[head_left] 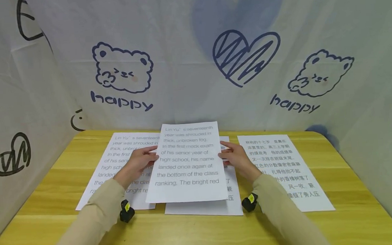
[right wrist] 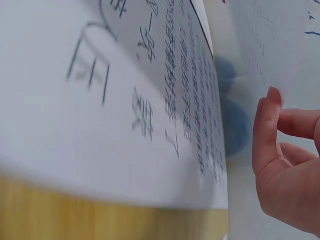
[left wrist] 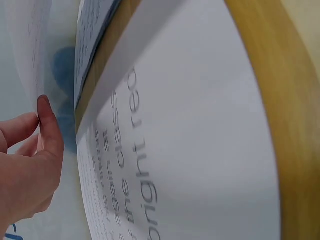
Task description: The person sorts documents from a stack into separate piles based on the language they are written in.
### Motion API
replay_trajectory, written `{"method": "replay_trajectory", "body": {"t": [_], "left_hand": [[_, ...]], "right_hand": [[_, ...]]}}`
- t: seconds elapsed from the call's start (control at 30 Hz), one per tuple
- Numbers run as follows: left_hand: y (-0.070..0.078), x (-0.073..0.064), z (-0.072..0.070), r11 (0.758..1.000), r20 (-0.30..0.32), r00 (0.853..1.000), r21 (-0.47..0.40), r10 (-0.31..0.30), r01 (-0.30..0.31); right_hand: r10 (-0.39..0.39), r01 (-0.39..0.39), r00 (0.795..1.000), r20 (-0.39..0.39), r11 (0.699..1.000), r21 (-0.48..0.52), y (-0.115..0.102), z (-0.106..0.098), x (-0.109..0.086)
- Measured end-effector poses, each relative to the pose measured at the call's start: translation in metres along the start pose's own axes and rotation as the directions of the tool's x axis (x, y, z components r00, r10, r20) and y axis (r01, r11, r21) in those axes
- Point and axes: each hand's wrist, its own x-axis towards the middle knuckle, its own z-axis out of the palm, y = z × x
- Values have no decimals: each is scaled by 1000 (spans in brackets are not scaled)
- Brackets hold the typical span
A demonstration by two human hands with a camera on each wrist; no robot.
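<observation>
An English page (head_left: 189, 161) was held aloft

The page hung upright-leaning above the middle of a wood-grain table (head_left: 188, 235), its side edges pinched between the thumb and fingers of the left hand (head_left: 136, 164) and of the right hand (head_left: 239, 159), as I saw through the head view. I judged the step in hand to be the two-handed carry, with the page not yet set down; the next move called for an equal pinch on both edges, since thin paper could buckle or slip.

Its large print read, "Lin Yu's seventeenth year was shrouded in thick, unbroken fog," running on to a mock exam and breaking off at "The bright red." Below it, partly hidden, lay a sheet in Chinese characters (head_left: 204, 208). At left, a second English sheet (head_left: 113, 164) carried the same opening lines; at right, another Chinese sheet (head_left: 281, 162) began 林屿的十七岁, with some text behind the forearm.

Beyond the table stood a pale cloth backdrop (head_left: 184, 82), where I read "happy" beneath each of two bear drawings, a scribbled heart between them. I could make out no brand.
</observation>
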Motion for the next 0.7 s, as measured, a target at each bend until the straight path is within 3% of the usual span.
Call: {"method": "replay_trajectory", "body": {"t": [0.27,0.53,0.7], "left_hand": [[-3,-1,-24,1000,-41,999,-6,-17,16],[-10,1,-52,997,-55,998,72,-21,25],[-15,-3,-65,996,-85,995,75,-44,50]], "right_hand": [[14,-16,999,29,997,70,-3,30,9],[-14,8,998,56,995,94,-6,61,12],[-11,2,998,66,991,134,-10,78,12]]}}
